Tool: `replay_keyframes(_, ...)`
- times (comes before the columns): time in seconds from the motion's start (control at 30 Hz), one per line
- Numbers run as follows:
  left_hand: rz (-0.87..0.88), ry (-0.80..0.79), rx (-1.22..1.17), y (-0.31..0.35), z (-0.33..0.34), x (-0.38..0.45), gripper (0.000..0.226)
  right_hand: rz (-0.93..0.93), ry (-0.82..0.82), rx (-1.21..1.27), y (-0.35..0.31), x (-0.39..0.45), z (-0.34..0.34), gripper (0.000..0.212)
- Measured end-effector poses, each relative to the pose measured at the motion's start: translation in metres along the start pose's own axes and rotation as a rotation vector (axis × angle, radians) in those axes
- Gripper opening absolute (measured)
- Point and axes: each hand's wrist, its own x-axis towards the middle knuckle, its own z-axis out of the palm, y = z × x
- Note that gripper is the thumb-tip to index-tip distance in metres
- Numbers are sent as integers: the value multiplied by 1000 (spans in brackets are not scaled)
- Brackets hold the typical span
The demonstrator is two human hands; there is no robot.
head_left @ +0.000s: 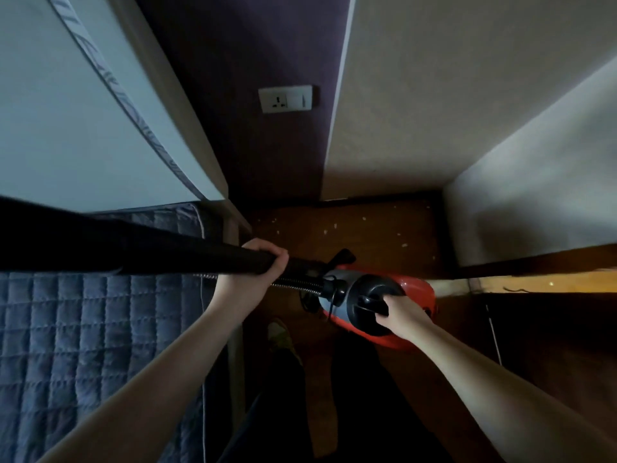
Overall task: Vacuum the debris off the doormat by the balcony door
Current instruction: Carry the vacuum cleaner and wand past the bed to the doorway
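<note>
Dim hallway floor point(350, 235) beside a bed point(83, 329) lies strewn with pale debris point(335, 225). The left hand point(257, 269) wraps the rigid black wand point(133, 252); the right hand point(404, 315) grips the red vacuum's point(414, 292) handle. The body probably hangs heavy, best carried there.

Left hand point(258, 267) wrapped around a black tube point(140, 252) stretching off to the left over a quilted blue-grey bed cover point(83, 332). Right hand point(402, 315) gripping the black handle atop a red vacuum body point(415, 289), ribbed hose point(297, 285) between them. Pale crumbs point(335, 226) scattered on the brown floor point(360, 235) beyond. 1 wall socket point(286, 98) on the dark purple wall.
</note>
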Motion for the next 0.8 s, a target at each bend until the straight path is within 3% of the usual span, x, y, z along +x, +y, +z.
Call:
replay_keyframes(0.17,27,-11,-8,21,-4,-68,5,-34,98,-76,10,-62,-19,44)
replay_keyframes(0.37,40,147,-91,36,14,-130,6,-112,156,-117,34,-104,-14,44)
replay_keyframes(0.57,24,360,-120,49,49,-203,7,-190,77,-135,65,-130,-8,41)
replay_keyframes(0.8,6,376,1,58,77,-281,5,-303,4,-226,84,-161,-1,29)
